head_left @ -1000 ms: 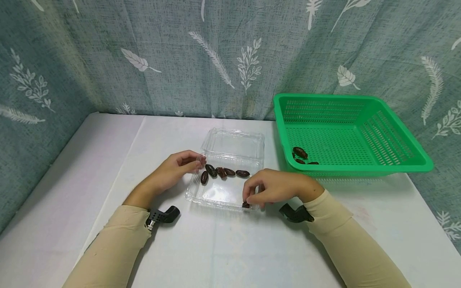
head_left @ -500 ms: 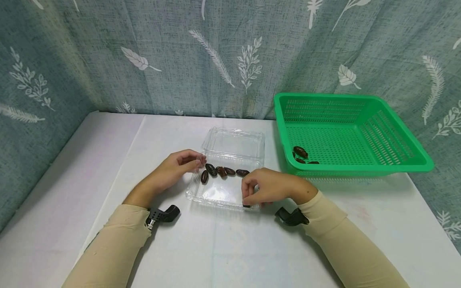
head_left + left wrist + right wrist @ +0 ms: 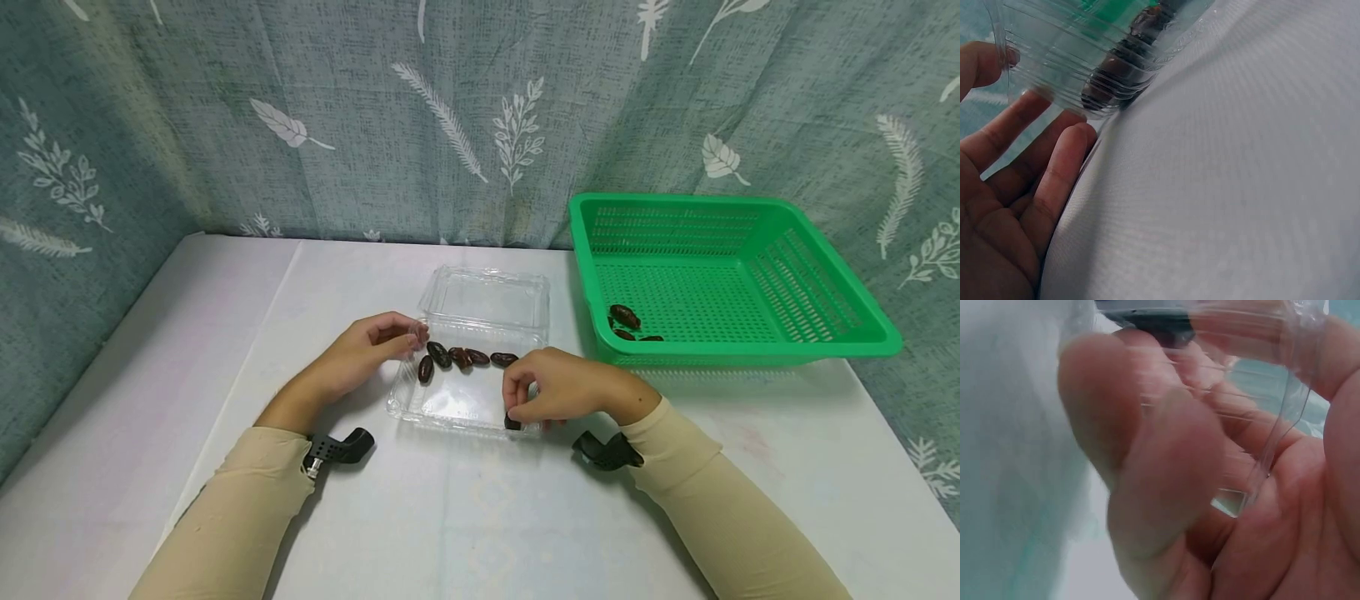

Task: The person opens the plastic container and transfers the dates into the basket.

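Observation:
A clear plastic clamshell box (image 3: 457,408) lies with its lid (image 3: 491,298) folded back behind it. Several dark brown dates (image 3: 477,358) form a row along the back of its base, one (image 3: 426,369) standing off at the left. My left hand (image 3: 371,346) grips the box's back left edge; in the left wrist view thumb and fingertips meet at the rim. Over the near right corner, my right hand (image 3: 558,386) holds a date (image 3: 512,422) between thumb and fingers, just inside the front wall. In the right wrist view that hand's curled fingers (image 3: 1166,469) show around the clear corner, with a dark date (image 3: 1160,325) above.
A green plastic basket (image 3: 750,350) stands at the back right, with several dates (image 3: 625,317) in its near left corner. White cloth (image 3: 480,517) covers the table. A patterned curtain (image 3: 337,125) hangs behind and along the left.
My right hand has shifted slightly left at the box's near right corner, and more of the date under its fingertips shows than half a second ago. The left hand has stayed in place.

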`<action>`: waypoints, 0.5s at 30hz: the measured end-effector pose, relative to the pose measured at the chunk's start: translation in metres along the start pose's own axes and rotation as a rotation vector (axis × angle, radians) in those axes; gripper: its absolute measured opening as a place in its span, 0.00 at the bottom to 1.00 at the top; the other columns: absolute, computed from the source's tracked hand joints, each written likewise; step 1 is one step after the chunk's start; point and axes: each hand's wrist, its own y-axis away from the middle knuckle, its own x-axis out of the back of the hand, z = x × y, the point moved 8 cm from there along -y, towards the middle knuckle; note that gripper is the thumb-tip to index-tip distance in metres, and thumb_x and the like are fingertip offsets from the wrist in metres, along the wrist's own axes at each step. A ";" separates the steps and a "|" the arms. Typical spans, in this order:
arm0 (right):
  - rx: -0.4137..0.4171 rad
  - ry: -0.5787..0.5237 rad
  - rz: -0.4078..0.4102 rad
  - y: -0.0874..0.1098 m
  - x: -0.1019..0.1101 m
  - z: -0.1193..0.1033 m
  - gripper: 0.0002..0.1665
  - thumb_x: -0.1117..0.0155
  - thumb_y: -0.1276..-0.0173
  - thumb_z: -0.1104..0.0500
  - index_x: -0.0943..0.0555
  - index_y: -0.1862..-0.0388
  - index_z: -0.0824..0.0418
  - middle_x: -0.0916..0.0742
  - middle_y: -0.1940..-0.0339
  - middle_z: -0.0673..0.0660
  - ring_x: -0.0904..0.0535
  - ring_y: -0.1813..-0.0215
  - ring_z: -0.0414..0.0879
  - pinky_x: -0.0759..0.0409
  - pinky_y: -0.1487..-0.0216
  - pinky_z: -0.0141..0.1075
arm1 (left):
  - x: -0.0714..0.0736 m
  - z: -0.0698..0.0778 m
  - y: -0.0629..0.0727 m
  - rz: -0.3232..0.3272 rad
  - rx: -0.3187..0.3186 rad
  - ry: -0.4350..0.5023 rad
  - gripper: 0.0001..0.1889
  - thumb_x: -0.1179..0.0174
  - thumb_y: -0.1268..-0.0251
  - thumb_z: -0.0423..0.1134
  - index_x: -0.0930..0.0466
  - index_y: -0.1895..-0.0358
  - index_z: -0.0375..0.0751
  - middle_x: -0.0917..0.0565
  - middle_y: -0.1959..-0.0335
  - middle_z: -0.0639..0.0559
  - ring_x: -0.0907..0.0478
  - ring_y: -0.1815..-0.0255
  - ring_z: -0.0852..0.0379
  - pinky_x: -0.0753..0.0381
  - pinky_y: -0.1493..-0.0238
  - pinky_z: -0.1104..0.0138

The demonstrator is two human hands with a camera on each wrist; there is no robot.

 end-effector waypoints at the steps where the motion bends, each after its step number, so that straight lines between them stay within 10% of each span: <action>1: 0.000 0.001 0.015 0.001 0.002 0.000 0.04 0.35 0.36 0.63 0.19 0.70 0.56 0.15 0.73 0.48 0.24 0.83 0.41 0.23 0.80 0.32 | 0.000 0.000 0.000 0.000 -0.001 -0.001 0.17 0.46 0.24 0.36 0.25 0.39 0.29 0.20 0.39 0.35 0.20 0.47 0.64 0.18 0.45 0.73; 15: 0.080 0.155 0.324 0.024 0.035 -0.029 0.02 0.34 0.32 0.60 0.16 0.62 0.54 0.13 0.68 0.46 0.22 0.85 0.41 0.22 0.78 0.32 | 0.000 -0.002 0.001 0.001 0.005 -0.020 0.18 0.46 0.23 0.39 0.25 0.39 0.30 0.20 0.39 0.36 0.20 0.44 0.60 0.20 0.44 0.74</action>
